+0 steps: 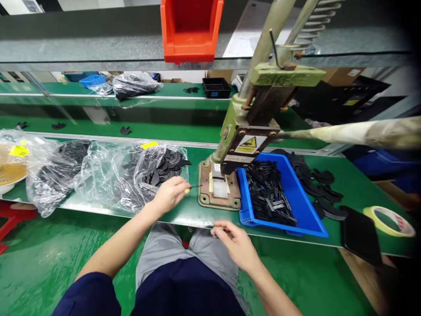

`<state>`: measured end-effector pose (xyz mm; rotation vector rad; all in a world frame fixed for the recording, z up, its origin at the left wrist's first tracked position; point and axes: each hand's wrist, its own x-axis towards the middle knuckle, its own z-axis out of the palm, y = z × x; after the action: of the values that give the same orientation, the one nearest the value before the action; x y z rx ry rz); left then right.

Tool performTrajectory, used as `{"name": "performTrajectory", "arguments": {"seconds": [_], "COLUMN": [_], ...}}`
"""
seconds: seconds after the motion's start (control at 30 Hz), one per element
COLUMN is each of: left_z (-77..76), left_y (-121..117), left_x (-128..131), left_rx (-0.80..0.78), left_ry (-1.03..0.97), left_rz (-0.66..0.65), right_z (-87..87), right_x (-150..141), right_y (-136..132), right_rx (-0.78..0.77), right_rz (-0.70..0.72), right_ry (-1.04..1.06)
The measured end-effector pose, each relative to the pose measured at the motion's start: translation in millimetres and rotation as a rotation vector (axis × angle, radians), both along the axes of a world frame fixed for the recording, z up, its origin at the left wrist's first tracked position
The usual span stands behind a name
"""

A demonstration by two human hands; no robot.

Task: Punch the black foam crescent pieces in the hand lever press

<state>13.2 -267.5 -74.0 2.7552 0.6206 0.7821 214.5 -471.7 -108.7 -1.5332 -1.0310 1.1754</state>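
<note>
My left hand (169, 193) is closed in a pinch on a thin dark tool with a yellowish handle (194, 187), its tip aimed at the base of the green hand press (226, 145). A small pale block (220, 188) sits on the press's base plate. My right hand (235, 243) hovers at the table's front edge below the press, fingers curled and pinched together; what they hold, if anything, I cannot make out. A blue tray (311, 219) of small black parts lies just right of the press.
Clear plastic bags of black curved parts (131, 173) lie left of the press. Loose black curved pieces (324, 193) and a tape roll (390, 220) are at the right. The press lever (362, 131) sticks out to the right. A red bin (190, 30) sits on the shelf above.
</note>
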Motion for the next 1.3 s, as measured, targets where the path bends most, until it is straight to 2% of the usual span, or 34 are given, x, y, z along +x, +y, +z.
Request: {"name": "performTrajectory", "arguments": {"seconds": [0.17,0.3,0.4,0.53,0.7,0.8,0.9,1.0,1.1,1.23,1.3], "left_z": [1.2,-8.8,-15.7,-15.4,-7.6,-7.3,-11.3,-16.5,-18.0,-15.2,-15.7], "left_y": [-52,-67,-72,-78,-78,-76,-70,-59,-43,-24,-19], "left_x": [15,20,22,24,33,44,51,53,56,69,77], "left_rx": [0.158,0.183,0.119,-0.185,-0.780,-1.168,-1.381,-1.385,-1.240,-0.960,-0.902], "left_ry": [-0.010,-0.033,-0.047,-0.118,-0.234,-0.208,-0.201,-0.244,-0.268,-0.218,-0.182], "left_rz": [-0.119,-0.149,-0.166,-0.190,-0.044,-0.073,-0.082,0.022,0.102,0.070,0.024], "right_z": [6.7,9.2,7.5,5.4,10.1,13.0,17.2,29.0,51.0,90.7,112.3], "right_x": [-12,-15,-14,-7,-1,-1,3,17,41,78,94], "right_y": [26,33,33,32,34,35,32,20,8,7,15], "right_rx": [0.079,0.102,0.108,0.095,0.049,0.031,0.029,0.044,0.134,0.445,0.656], "right_rz": [-0.106,-0.154,-0.184,-0.201,-0.122,-0.055,-0.028,-0.067,-0.193,-0.548,-0.674], "right_ry": [0.138,0.187,0.191,0.178,0.143,0.118,0.067,-0.002,-0.078,-0.182,-0.216]}}
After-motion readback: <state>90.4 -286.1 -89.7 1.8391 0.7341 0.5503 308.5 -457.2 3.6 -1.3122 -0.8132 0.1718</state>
